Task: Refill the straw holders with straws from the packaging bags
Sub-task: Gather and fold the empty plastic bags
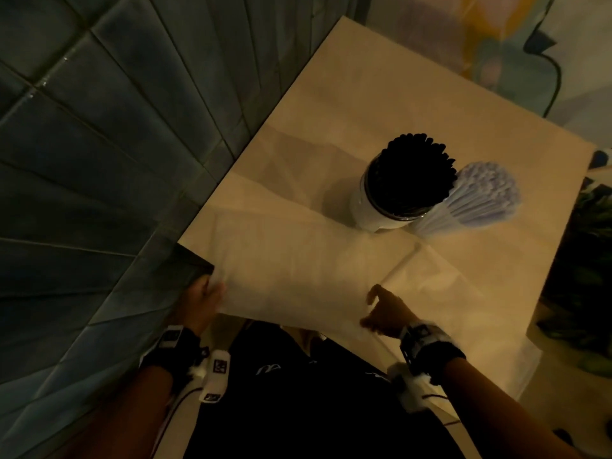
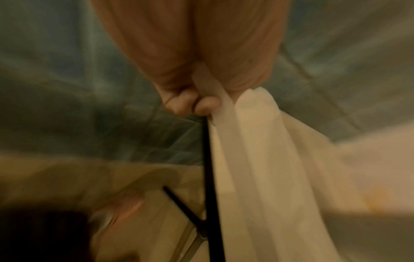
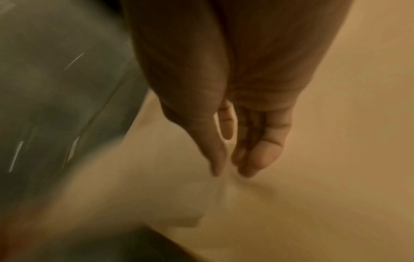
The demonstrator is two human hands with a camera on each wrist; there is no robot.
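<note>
paper cover: a large sheet of pale brown paper (image 1: 347, 104) lies over the table top; creased, with its near edge hanging off toward the person
straw holders: a white cylindrical holder (image 1: 374, 207) packed with black straws (image 1: 417, 173) stands upright mid-table; touching it on its right, a bundle of pale lilac-white straws (image 1: 477, 197) leans outward; whether that bundle sits in a second holder or in a clear bag cannot be told
left hand: the left hand (image 1: 205, 301) is at the near left corner; in the left wrist view its fingers (image 2: 208, 104) curl round a gathered fold of the paper beside a thin black table edge
right hand: the right hand (image 1: 385, 311) rests on the near edge; in the right wrist view thumb and fingertips (image 3: 251, 166) pinch a small pucker of paper
step in hand: judged as straightening the cover; both visible lots look full; no packaging bag can be made out
next move: likely calls for an even pull with both hands, gentle enough not to tip the holder
writing: none readable; the wrist bands carry small square markers (image 1: 220, 366) only
</note>
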